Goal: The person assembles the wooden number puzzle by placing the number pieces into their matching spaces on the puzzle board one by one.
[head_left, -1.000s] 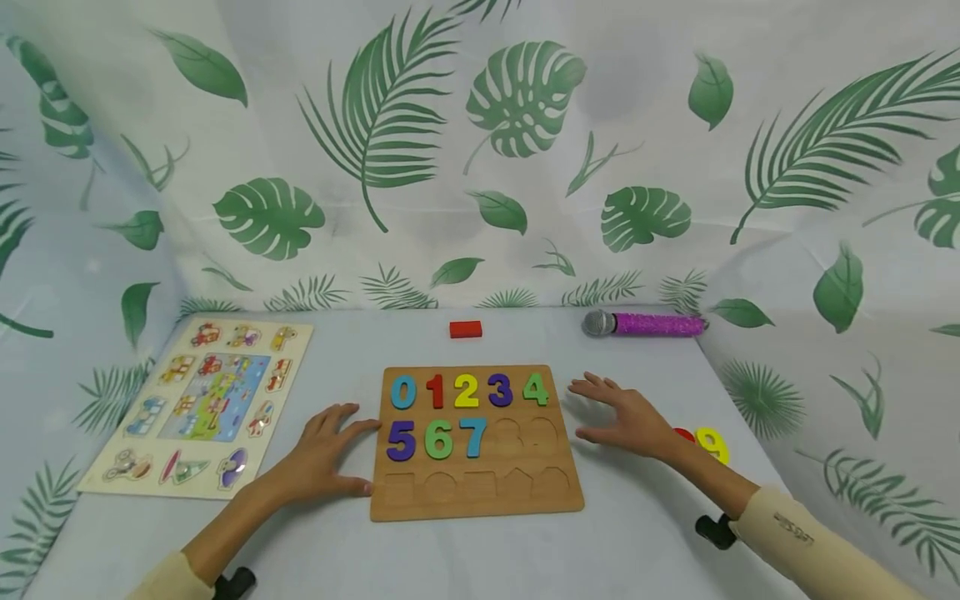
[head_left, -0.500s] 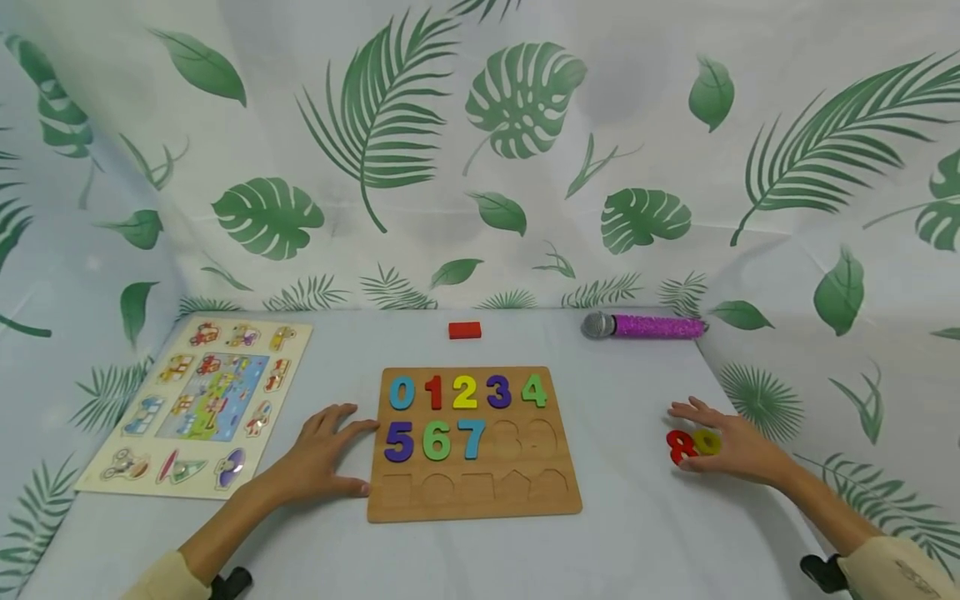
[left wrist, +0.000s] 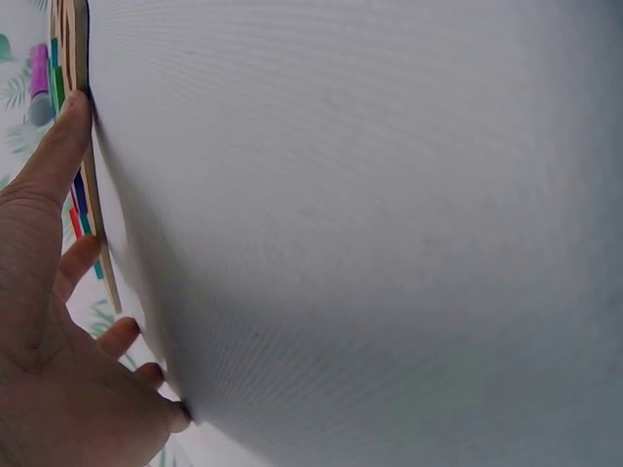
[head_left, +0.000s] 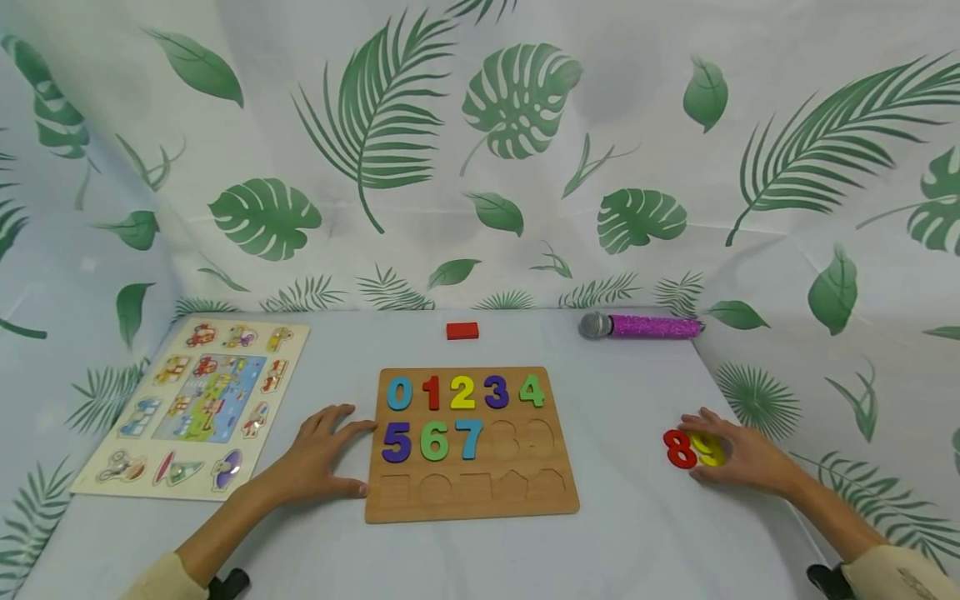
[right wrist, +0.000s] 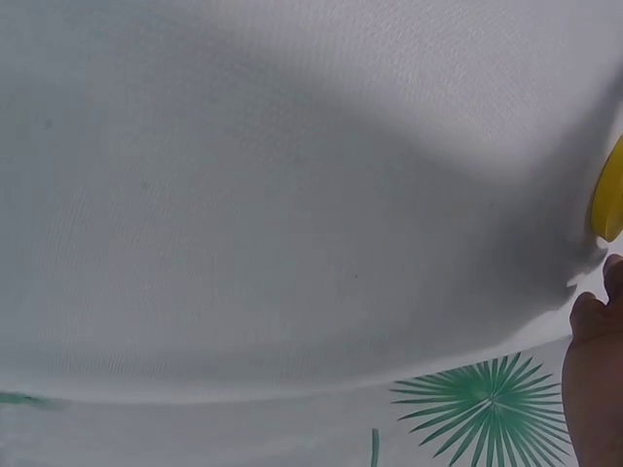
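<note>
In the head view, my left hand (head_left: 318,458) rests at the left edge of a wooden number board (head_left: 472,492), thumb and index fingertip right at its side. The left wrist view shows the thumb (left wrist: 60,146) against the board's edge. Numbers 0 to 7 sit in the upper two rows of the board. Off to the right, my right hand (head_left: 750,458) pinches a yellow number 9 (head_left: 708,450) between fingers above and thumb below. A red number 8 (head_left: 679,450) lies right beside the 9. Only part of the 9 shows in the right wrist view.
A picture puzzle board (head_left: 281,408) with vehicles and toys lies at the left. Toward the back are a red block (head_left: 462,331) and a purple glittery microphone (head_left: 645,326). A leaf-printed cloth (head_left: 420,242) hangs behind the white table.
My right hand has moved right, from beside the number board to the 8 and 9, and its fingers have closed on the yellow 9. The left hand has stayed at the board.
</note>
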Motion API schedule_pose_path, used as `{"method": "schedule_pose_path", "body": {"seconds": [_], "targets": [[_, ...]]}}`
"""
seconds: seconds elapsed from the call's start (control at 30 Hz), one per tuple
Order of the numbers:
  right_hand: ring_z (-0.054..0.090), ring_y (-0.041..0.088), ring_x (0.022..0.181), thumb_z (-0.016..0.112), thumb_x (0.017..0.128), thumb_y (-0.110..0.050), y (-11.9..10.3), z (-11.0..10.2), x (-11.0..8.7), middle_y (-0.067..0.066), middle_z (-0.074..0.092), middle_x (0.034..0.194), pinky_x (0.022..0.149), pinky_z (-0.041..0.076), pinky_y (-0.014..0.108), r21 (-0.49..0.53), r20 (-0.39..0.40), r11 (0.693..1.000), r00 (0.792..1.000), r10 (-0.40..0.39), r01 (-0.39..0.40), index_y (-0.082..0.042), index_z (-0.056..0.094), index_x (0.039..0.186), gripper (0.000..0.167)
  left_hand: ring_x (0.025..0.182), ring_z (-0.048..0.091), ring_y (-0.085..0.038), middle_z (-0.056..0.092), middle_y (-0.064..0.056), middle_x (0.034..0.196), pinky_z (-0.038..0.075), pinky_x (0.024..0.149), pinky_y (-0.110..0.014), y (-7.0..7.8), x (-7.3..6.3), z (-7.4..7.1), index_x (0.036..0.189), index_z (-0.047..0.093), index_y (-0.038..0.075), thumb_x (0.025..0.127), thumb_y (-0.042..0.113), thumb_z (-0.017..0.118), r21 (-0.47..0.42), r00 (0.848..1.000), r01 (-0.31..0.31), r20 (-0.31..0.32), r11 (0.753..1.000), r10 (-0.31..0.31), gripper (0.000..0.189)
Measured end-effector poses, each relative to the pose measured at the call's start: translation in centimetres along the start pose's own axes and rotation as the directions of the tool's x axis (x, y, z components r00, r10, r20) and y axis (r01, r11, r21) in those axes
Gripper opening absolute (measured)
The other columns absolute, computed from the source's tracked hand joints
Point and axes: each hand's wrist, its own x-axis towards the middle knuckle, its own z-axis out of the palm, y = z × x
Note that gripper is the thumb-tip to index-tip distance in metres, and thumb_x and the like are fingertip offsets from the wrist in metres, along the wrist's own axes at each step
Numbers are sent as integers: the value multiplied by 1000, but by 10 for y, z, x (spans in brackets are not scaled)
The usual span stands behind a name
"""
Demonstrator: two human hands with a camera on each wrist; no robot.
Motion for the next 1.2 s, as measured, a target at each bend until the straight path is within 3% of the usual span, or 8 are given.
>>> {"method": "schedule_pose_path", "body": {"seconds": [0.37,0.57,0.67,0.77,0.87,1.03,1.2], "targets": [[29,52,137,87,72,-41,-1,4,5,21,44,148,91,22,84,95,-3,995,999,40,-40,-20,62,136,71,137,20,-54,31,-22,150,22,104,-74,-1,0,1,144,51,19,69,61,82,6,1000,-1,-4,1000,1,92],[35,55,132,85,74,-43,-14,9,9,24,44,147,92,26,82,69,-27,997,999,41,-39,-20,62,136,70,137,19,-54,30,-22,151,22,104,-75,-1,0,1,144,51,20,69,59,82,-3,1000,-1,4,1000,1,91],[37,52,132,86,75,-38,-25,14,16,24,46,145,94,29,78,94,-56,996,998,7,-1,-18,63,135,66,137,19,-53,30,-22,151,21,105,-74,0,0,1,145,51,20,69,57,83,-7,1000,4,10,1000,-4,90],[39,47,133,87,75,-29,-38,19,26,21,51,142,105,31,65,133,-101,990,994,-43,57,-14,64,132,63,137,20,-54,31,-23,150,22,104,-74,1,0,-1,144,51,20,69,58,83,-5,1000,1,8,1000,-1,90],[43,44,132,88,74,-25,-52,25,38,20,53,140,106,36,59,141,-139,985,987,-84,104,-14,65,131,62,137,19,-55,31,-23,150,22,104,-75,2,-1,-3,144,51,19,70,59,82,-9,1000,4,8,1000,-4,90],[48,41,129,88,75,-26,-83,36,59,18,54,140,93,43,69,183,-123,972,984,-126,148,-16,65,132,63,137,19,-55,31,-23,151,23,103,-76,3,-1,-4,144,51,20,70,59,82,-15,1000,8,7,1000,-8,89],[49,31,130,89,73,-22,-116,50,75,12,57,138,96,44,63,237,-121,940,967,-223,247,-17,66,131,62,136,20,-55,30,-23,151,23,103,-75,2,0,-2,144,50,20,70,59,82,-10,1000,5,7,1000,-5,89]]}}
